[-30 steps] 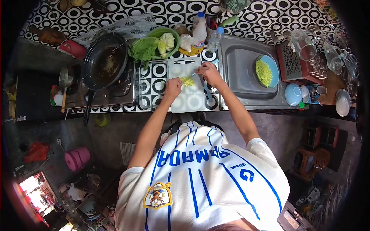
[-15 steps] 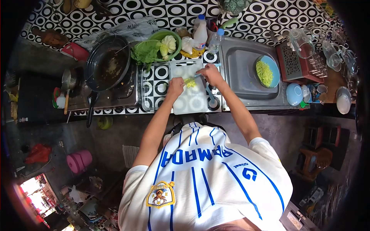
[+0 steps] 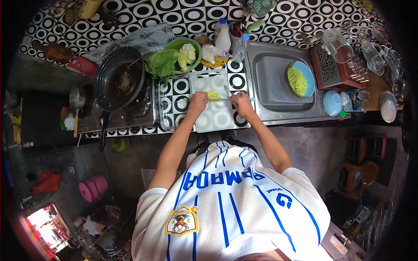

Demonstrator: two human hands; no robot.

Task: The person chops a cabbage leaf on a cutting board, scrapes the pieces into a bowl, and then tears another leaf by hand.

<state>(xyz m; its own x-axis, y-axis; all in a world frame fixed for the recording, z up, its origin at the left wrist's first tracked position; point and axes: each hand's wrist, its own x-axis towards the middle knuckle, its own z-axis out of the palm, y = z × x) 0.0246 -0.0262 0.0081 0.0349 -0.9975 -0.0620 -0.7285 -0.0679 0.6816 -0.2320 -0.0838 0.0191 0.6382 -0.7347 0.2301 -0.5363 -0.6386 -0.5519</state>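
Your right hand (image 3: 241,102) sits at the right edge of the white cutting board (image 3: 213,114), fingers curled shut around the handle of a knife (image 3: 220,99) whose thin blade lies flat across the board toward your left hand (image 3: 198,102). The handle itself is buried in your fist, so you cannot see how it is held. Your left hand rests on the board's left side at the blade's tip — whether those fingers press the blade or merely touch it is too small to tell, and whether they are spread or curled cannot be told either. The chopped greens (image 3: 214,94) lie in a small pale heap on the board just beyond the blade, between your two hands.

The board's near edge reaches the counter's front lip, and its near half is bare. Just left of the board stands a clear glass dish (image 3: 167,104), with the black pan (image 3: 119,80) further left. Beyond the board's far left corner is a green bowl of leaves (image 3: 176,54) — bottles (image 3: 223,37) crowd the far edge. Right of the board lies the steel sink (image 3: 272,80), holding a blue plate (image 3: 300,79) of chopped greens.
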